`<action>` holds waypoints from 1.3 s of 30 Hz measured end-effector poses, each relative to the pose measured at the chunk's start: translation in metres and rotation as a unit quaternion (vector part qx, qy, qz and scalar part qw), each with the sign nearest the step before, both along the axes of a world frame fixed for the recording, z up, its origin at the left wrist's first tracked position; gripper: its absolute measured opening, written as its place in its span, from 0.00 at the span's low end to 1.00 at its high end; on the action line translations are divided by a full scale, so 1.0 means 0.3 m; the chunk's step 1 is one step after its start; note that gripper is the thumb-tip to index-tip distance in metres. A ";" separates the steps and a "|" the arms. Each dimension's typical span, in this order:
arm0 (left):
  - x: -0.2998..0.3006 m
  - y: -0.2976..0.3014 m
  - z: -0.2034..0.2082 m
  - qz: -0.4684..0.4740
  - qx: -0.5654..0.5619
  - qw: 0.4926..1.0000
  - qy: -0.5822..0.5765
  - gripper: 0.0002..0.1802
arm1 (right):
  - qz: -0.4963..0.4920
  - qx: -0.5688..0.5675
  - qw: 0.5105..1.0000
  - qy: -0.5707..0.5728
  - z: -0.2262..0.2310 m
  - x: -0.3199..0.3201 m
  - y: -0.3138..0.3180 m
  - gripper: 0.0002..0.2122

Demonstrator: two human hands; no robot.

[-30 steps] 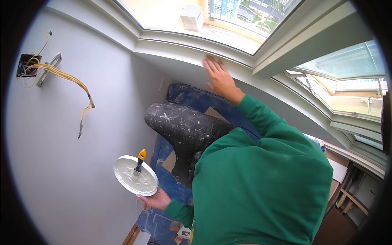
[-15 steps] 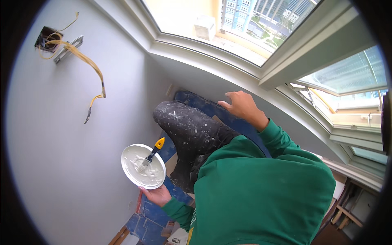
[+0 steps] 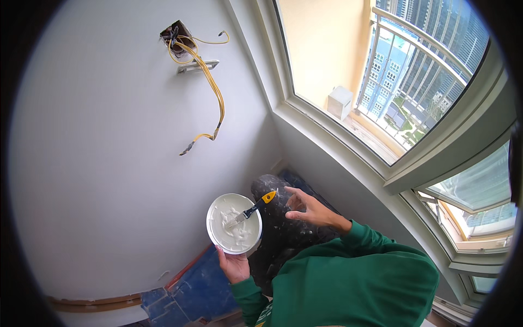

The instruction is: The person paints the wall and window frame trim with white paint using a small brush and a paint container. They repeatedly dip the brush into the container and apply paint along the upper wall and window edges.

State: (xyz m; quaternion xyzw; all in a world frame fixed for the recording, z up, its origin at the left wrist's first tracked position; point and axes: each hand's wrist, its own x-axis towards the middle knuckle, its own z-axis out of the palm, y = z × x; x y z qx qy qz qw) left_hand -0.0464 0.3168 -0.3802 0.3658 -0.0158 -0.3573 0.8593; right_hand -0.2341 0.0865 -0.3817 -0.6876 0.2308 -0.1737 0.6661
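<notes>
My left hand [image 3: 235, 265] grips the lower rim of a round white lid [image 3: 215, 235], tilted so its inside shows. Thick white paste or paint [image 3: 239, 231] is smeared across it. A paintbrush [image 3: 250, 210] with a dark handle and yellow end rests in the paste, its bristles coated and its handle sticking out over the right rim. Just right of that yellow end hovers my right hand [image 3: 310, 210], fingers apart and holding nothing.
A grey wall [image 3: 120, 163] has an open electrical box [image 3: 177, 39] with yellow wires [image 3: 218, 101] hanging out. A window frame [image 3: 332, 133] runs along the right. My paint-spattered trouser leg [image 3: 267, 188] is behind the brush. Blue sheeting [image 3: 201, 289] covers the floor.
My right hand has come down and left from near the window wall toward the brush handle. The view has swung left and up, and the lid sits further right in it.
</notes>
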 end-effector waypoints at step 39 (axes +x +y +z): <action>0.074 0.021 0.110 0.125 -0.029 0.991 -0.035 0.16 | 0.195 -0.372 0.895 -0.148 0.685 0.367 -0.042 0.10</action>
